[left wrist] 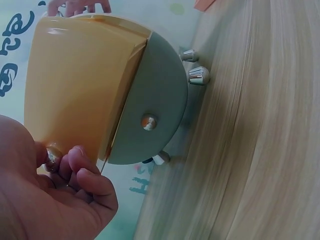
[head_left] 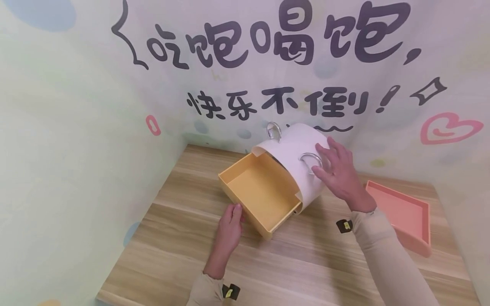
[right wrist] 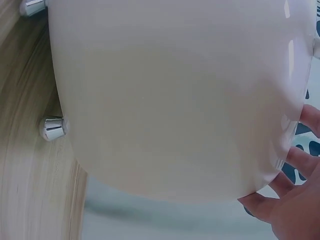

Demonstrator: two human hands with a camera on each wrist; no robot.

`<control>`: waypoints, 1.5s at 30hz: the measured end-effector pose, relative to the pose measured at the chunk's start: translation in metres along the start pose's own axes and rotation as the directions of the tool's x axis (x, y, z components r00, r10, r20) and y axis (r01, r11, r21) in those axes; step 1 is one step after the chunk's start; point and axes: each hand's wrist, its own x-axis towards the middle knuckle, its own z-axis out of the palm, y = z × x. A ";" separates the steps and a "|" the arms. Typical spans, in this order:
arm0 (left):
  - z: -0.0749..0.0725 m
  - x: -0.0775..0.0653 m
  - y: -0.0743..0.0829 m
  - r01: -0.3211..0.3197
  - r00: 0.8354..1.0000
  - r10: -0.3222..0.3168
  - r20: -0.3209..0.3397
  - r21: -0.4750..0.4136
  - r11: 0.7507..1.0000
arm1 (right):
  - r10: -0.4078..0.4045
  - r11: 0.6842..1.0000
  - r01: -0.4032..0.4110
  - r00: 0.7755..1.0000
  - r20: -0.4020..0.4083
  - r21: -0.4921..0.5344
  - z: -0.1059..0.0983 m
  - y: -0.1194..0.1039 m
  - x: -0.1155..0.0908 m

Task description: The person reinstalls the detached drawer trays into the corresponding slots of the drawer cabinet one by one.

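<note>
A small cabinet has a rounded white shell [head_left: 294, 146], with two silver rings on top. Its yellow drawer [head_left: 264, 191] is pulled well out, and the bare inside shows. My left hand [head_left: 229, 225] pinches the round knob [left wrist: 52, 157] on that drawer's front. Below it, a grey-green half-round front [left wrist: 160, 90] with its own metal knob [left wrist: 148, 122] sits flush in the cabinet. Fingers spread, my right hand [head_left: 340, 174] rests on the shell's top right side, the thumb beside one silver ring [head_left: 311, 159].
On the right of the wood-grain table [head_left: 168, 255] lies a pink drawer [head_left: 402, 210], partly behind my right forearm. Short silver feet [left wrist: 199, 75] stand under the cabinet. A printed wall cloth [head_left: 84, 127] hangs close behind and at the left.
</note>
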 end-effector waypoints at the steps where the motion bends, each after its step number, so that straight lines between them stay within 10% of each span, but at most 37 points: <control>1: 0.000 0.000 0.000 -0.008 1.000 0.008 0.002 0.001 1.000 | -0.008 1.000 0.008 1.000 -0.003 -0.004 -0.001 0.001 0.000; 45: 0.025 -0.005 0.007 -0.030 0.999 0.029 0.012 0.032 0.999 | -0.073 0.996 0.074 0.997 -0.024 0.047 -0.006 0.006 0.005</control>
